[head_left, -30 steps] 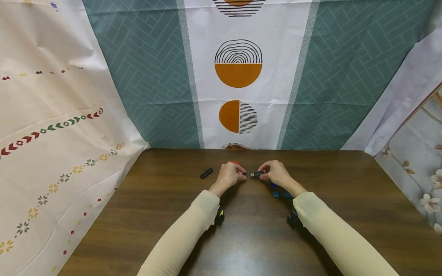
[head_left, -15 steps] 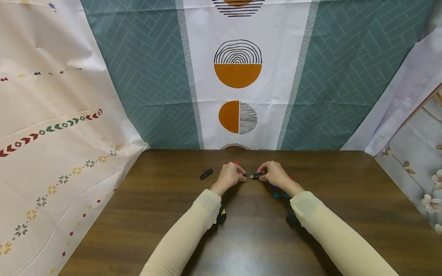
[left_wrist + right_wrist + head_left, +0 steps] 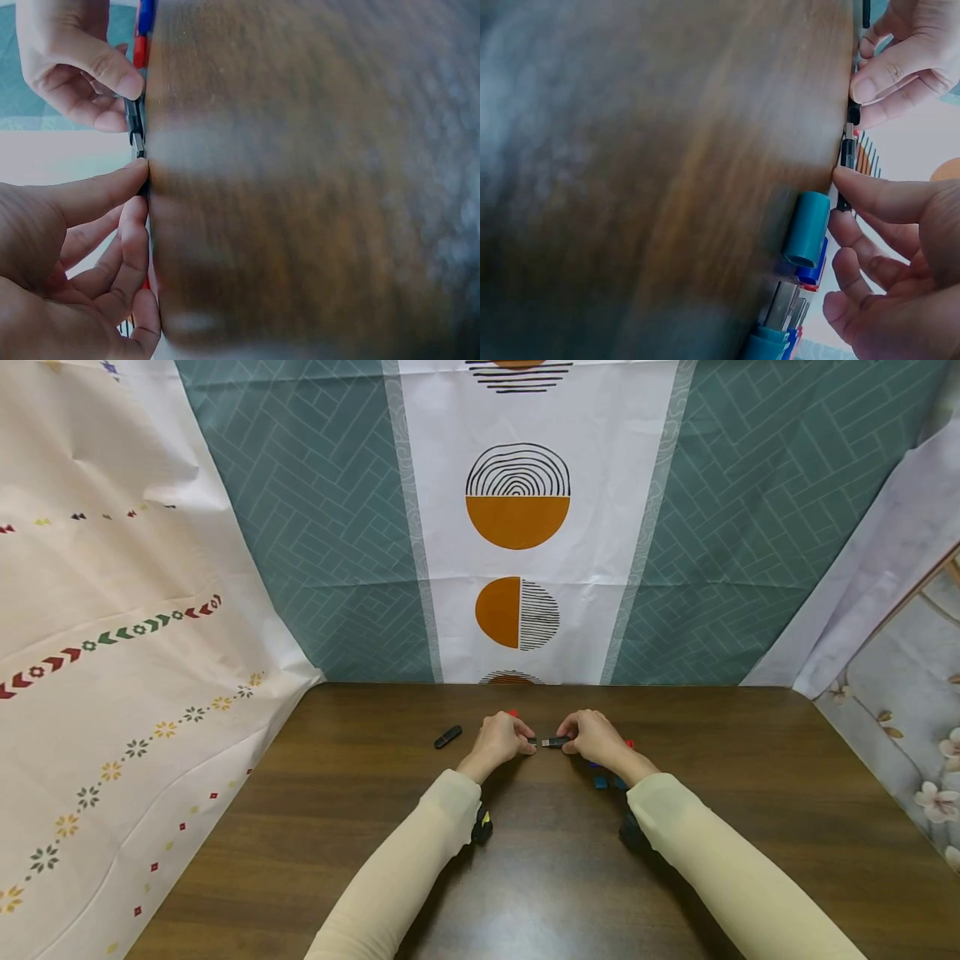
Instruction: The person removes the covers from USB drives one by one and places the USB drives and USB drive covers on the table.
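Observation:
Over the far middle of the table, my right hand [image 3: 597,740] pinches a black USB stick [image 3: 556,742] between thumb and fingers. Its bare metal plug points left. Facing it, my left hand [image 3: 498,745] pinches a small black cap [image 3: 854,113], mostly covered by the fingertips. A short gap separates plug and cap in the head view, and both are low over the tabletop. Beside the right hand, in the right wrist view, lie a teal cap [image 3: 808,226] and a teal USB stick [image 3: 763,343] with its metal plug exposed.
A capped black USB stick [image 3: 447,737] lies left of the left hand. Beyond that hand a red piece [image 3: 513,713] shows. Blue [image 3: 594,765] and red [image 3: 630,744] pieces sit by the right wrist. Patterned cloth [image 3: 517,543] hangs behind the table's far edge.
My right hand has shifted slightly left, bringing the plug a little closer to the cap. My left hand has stayed nearly still. The red piece by the right wrist has come into view.

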Demonstrator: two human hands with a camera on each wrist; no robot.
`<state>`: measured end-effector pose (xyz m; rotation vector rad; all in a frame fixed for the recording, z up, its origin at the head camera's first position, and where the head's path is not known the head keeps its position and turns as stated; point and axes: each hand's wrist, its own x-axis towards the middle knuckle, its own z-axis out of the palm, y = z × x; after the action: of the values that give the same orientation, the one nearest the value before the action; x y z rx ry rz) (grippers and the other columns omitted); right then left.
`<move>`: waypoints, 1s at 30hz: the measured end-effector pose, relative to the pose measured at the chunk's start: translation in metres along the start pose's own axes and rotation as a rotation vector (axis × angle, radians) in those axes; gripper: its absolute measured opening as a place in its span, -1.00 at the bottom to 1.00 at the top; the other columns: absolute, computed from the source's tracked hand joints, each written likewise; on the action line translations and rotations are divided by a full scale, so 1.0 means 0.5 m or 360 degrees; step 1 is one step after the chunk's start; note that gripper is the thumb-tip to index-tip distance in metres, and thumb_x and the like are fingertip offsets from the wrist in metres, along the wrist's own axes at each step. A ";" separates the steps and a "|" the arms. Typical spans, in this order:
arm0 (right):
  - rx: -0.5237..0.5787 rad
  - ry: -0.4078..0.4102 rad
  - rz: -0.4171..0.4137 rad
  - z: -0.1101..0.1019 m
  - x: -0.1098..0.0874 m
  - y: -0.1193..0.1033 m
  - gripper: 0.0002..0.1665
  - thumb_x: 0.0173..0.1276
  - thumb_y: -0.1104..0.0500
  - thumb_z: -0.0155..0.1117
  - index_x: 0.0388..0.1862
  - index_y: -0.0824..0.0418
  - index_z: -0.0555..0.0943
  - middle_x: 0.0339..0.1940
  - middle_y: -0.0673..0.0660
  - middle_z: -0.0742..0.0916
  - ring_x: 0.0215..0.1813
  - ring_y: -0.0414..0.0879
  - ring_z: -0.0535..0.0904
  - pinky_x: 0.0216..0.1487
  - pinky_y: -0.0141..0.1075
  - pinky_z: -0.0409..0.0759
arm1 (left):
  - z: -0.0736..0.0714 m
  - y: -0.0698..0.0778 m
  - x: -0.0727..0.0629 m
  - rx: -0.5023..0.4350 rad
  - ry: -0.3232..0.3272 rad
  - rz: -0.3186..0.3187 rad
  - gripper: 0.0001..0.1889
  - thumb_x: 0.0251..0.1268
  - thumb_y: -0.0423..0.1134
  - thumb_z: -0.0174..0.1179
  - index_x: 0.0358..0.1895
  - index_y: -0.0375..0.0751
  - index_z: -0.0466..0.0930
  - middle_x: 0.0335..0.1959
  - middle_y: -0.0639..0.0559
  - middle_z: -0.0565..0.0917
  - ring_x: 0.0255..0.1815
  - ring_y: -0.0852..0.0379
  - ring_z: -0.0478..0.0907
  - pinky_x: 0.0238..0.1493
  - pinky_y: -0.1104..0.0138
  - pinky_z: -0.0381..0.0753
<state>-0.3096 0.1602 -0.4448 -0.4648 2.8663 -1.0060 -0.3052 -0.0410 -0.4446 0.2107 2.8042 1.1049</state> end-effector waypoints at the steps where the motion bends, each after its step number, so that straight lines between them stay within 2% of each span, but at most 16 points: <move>1: -0.0006 0.0000 -0.0001 0.000 0.000 0.000 -0.81 0.20 0.43 0.53 -0.21 0.32 0.75 -0.32 0.12 0.72 -0.21 0.00 0.57 -0.07 -0.10 0.53 | 0.000 0.001 0.000 0.0002 0.0001 -0.0001 -0.83 0.16 -0.23 0.58 -0.20 -0.13 0.86 -0.44 0.12 0.67 -0.41 0.17 0.47 -0.37 0.35 0.44; 15: -0.0046 0.0010 -0.0029 0.001 -0.002 0.000 -0.80 0.19 0.42 0.55 -0.20 0.30 0.76 -0.34 0.10 0.72 -0.24 -0.02 0.55 -0.09 -0.10 0.50 | -0.001 0.000 0.000 0.0013 0.0018 -0.0013 -0.83 0.14 -0.23 0.59 -0.20 -0.11 0.86 -0.45 0.13 0.70 -0.39 0.17 0.49 -0.35 0.34 0.46; 24: -0.0030 0.0020 -0.0038 -0.001 -0.004 0.002 -0.76 0.19 0.40 0.56 -0.14 0.32 0.76 -0.28 0.14 0.72 -0.18 0.02 0.57 -0.04 -0.05 0.52 | 0.001 -0.001 0.001 0.0003 0.0013 0.0005 -0.80 0.15 -0.24 0.59 -0.17 -0.12 0.85 -0.43 0.13 0.71 -0.37 0.19 0.52 -0.32 0.33 0.48; 30: 0.0025 0.0044 -0.0067 -0.006 -0.010 -0.001 -0.72 0.23 0.39 0.54 -0.06 0.34 0.74 -0.21 0.18 0.70 -0.15 0.05 0.57 -0.01 -0.02 0.57 | -0.009 0.000 -0.007 -0.0018 0.0014 -0.0003 -0.76 0.17 -0.20 0.58 -0.10 -0.13 0.84 -0.37 0.09 0.73 -0.35 0.14 0.56 -0.26 0.27 0.56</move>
<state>-0.3051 0.1631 -0.4424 -0.5167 2.8819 -1.0491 -0.3026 -0.0449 -0.4411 0.2026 2.8043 1.1233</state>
